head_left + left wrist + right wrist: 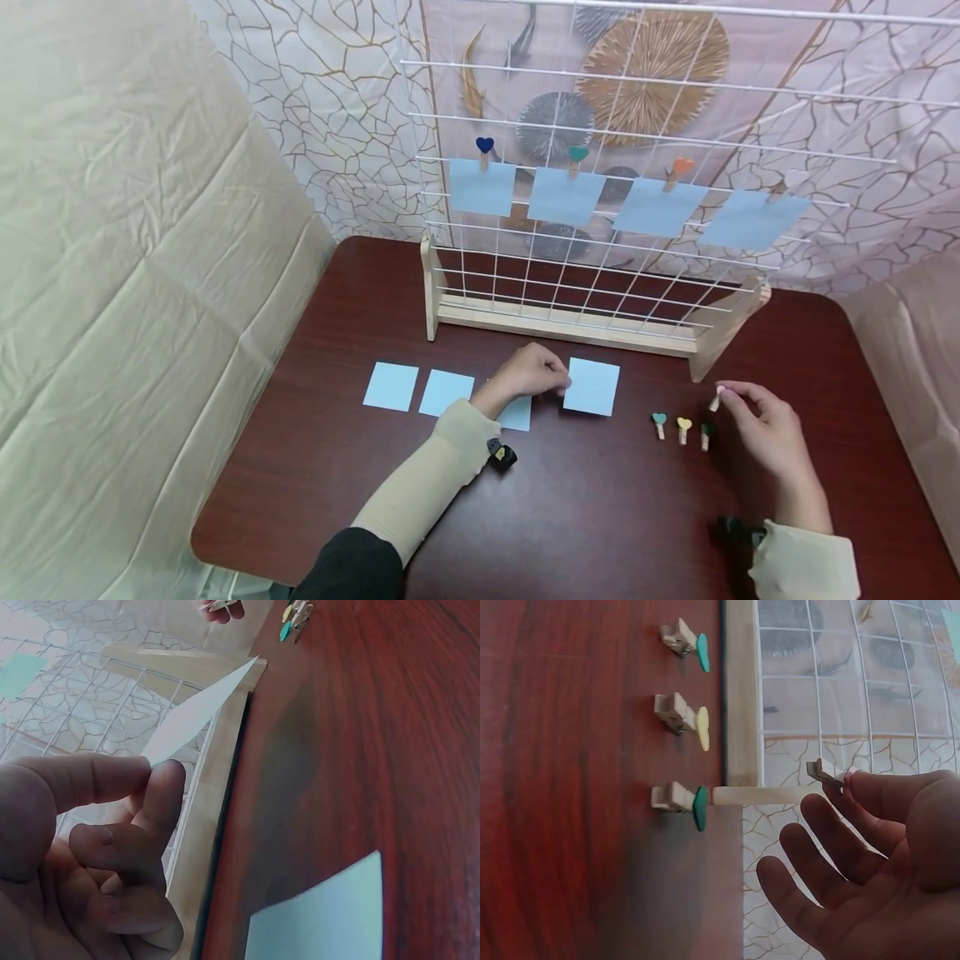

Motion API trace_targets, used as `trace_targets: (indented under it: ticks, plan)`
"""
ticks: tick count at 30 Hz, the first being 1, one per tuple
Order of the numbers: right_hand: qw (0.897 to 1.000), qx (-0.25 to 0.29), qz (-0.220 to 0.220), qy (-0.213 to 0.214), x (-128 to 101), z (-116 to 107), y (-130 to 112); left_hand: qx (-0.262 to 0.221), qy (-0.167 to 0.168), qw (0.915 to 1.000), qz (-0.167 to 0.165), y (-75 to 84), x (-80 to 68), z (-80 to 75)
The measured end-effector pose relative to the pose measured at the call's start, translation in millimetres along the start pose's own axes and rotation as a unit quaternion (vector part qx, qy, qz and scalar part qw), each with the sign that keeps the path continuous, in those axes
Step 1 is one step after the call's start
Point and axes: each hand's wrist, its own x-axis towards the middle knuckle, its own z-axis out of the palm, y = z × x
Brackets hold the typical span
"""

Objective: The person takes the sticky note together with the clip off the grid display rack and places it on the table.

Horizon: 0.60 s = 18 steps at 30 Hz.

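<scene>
My left hand [531, 371] pinches a light blue paper square [592, 387] by its left edge between thumb and forefinger. In the left wrist view that square [199, 712] is lifted off the table, seen almost edge-on. Below the left wrist lies another blue square [516, 413], partly covered by the hand. Over at the right, my right hand [772, 429] holds a small wooden clothespin [716, 398] with a pale heart between thumb and forefinger; the right wrist view shows the clothespin [825, 772] with the other fingers spread. Beside it lie clothespins with teal [659, 425], yellow [683, 430] and dark green [706, 436] hearts.
A white wire grid [555, 279] stands on a wooden base [562, 325] at the back of the table [570, 517]. Several blue squares [482, 187] hang on it from heart clothespins [485, 147]. Two more squares [391, 386] lie at the left.
</scene>
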Motion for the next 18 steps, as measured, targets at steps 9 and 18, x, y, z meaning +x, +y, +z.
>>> trace_targets:
  ticks: [9,18]
  plan:
    - [0.999,-0.03,0.038,-0.025,-12,-1,13,0.031,-0.013,0.9987,-0.04,-6.2,-4.5,2.6]
    - [0.993,-0.069,0.06,-0.071,-21,-4,22,0.035,-0.005,0.9982,-0.048,-11.4,-10.6,3.7]
